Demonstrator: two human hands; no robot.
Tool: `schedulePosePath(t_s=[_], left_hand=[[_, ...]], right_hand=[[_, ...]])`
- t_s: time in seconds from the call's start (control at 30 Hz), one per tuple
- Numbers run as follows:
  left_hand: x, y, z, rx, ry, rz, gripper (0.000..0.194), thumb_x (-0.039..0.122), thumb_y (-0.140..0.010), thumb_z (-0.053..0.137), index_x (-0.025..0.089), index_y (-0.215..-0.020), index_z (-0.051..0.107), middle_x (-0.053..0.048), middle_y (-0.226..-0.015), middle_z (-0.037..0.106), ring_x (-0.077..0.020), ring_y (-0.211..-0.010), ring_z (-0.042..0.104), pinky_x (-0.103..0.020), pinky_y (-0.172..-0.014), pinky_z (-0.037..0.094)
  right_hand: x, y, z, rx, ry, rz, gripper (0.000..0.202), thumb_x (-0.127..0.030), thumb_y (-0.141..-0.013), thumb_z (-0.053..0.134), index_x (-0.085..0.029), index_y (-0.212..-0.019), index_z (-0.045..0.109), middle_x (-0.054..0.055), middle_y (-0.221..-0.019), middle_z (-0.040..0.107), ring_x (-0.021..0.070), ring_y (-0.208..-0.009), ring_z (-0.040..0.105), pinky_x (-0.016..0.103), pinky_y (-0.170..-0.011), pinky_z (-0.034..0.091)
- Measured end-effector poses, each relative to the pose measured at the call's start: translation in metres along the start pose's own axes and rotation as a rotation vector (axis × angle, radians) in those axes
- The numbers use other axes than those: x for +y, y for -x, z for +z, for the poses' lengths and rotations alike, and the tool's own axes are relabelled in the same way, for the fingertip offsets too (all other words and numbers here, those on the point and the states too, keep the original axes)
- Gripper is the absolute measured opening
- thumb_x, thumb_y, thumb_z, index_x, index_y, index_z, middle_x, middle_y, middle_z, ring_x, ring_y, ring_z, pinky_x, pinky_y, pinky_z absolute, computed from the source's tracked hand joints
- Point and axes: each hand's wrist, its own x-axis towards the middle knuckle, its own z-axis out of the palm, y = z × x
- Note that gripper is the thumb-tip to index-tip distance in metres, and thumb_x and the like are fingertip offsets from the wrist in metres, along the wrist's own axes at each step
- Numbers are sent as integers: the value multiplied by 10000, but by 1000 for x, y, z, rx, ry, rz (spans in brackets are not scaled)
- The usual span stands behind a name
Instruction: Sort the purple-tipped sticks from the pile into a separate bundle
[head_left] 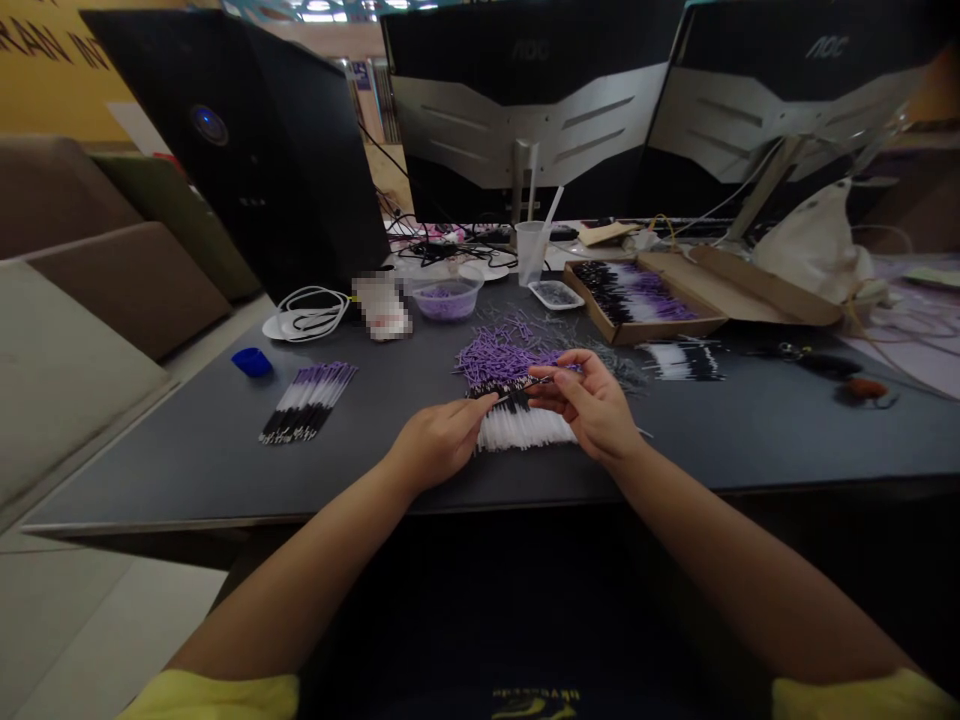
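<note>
My left hand (442, 440) is closed in a pinch at the left side of a row of white and black sticks (525, 428). Over the right part of that row, my right hand (589, 405) pinches a thin dark piece, its fingers curled. The tips of both hands are close together, and what the left fingertips hold is too small to make out. A pile of small purple pieces (495, 350) lies just behind the hands. Farther left on the dark table lies a neat bundle of purple, white and black sticks (307, 405).
An open cardboard box (660, 325) of similar sticks stands at the back right, near loose white sticks (686, 361). A clear bowl (448, 300), a plastic cup (530, 255) and a small tray (556, 295) stand behind the pile. A blue cap (252, 363) lies left.
</note>
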Motion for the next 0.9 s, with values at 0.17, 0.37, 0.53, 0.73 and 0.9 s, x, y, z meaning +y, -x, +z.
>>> schedulePosePath(t_s=[0.17,0.37,0.53,0.73,0.9], left_hand=[[0,1,0,-23,-16,-13,338,116,-902,449,123,-1221,559,-97,-1049,709,-196,-925,693,-309,-770,588],[0,2,2,8,-19,-11,343,146,-923,446,142,-1254,534,-89,-1052,713,-188,-911,700,-306,-777,587],[2,2,3,16,-32,6,392,191,-943,448,148,-1333,453,-87,-1047,717,-180,-842,712,-292,-740,585],[3,2,2,-22,6,-35,417,206,-951,436,188,-1367,408,-55,-1034,721,-172,-856,709,-283,-753,573],[1,3,2,-56,14,0,387,170,-925,448,168,-1309,491,-73,-1058,713,-181,-867,705,-280,-734,567]], right_hand=[[0,2,0,6,107,-33,302,-355,-853,635,-257,-1075,455,36,-1026,722,152,-814,708,325,-745,586],[-2,6,4,-44,167,-51,473,-353,-857,632,-274,-1257,393,49,-1035,719,168,-820,712,365,-803,581],[0,9,5,-133,320,-40,551,-352,-892,575,-300,-1382,331,68,-1085,697,185,-806,715,418,-842,562],[2,12,6,-217,377,-44,554,-293,-838,652,-297,-1325,388,80,-1180,637,167,-829,693,353,-761,563],[0,11,5,-143,438,-141,146,-339,-870,597,-205,-911,634,72,-1080,638,129,-718,655,305,-658,557]])
